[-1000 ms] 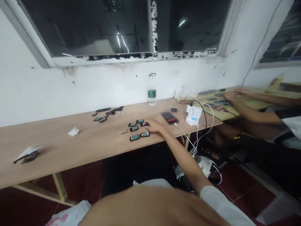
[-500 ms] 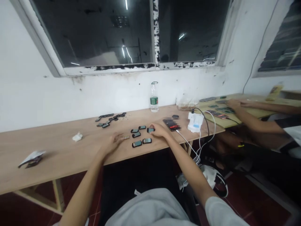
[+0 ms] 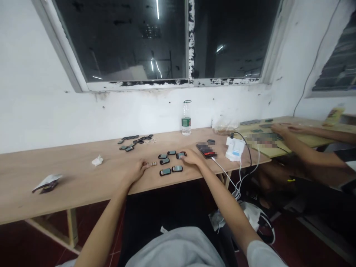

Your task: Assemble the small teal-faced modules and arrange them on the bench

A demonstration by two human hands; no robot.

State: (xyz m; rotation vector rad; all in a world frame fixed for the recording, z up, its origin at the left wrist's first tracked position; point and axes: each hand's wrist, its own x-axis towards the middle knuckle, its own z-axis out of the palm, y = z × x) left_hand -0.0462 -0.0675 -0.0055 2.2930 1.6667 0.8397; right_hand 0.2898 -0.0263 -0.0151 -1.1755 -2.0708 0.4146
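A dark window (image 3: 122,40) runs above a long plywood table (image 3: 83,181), which carries a water bottle (image 3: 186,118), a white charger (image 3: 235,149) and a phone (image 3: 206,150). At the right, a co-worker's hands (image 3: 282,129) spread over a paler table (image 3: 306,139). Six small black devices (image 3: 165,171) with teal screens lie in a loose cluster between the person's hands. The right hand (image 3: 193,157) lies over one device, its fingers (image 3: 183,155) on top; whether they pinch it, I cannot tell. The left hand (image 3: 136,170) looks empty, its fingers (image 3: 143,164) loosely spread, just beside a short row of tiny gold pieces (image 3: 152,163).
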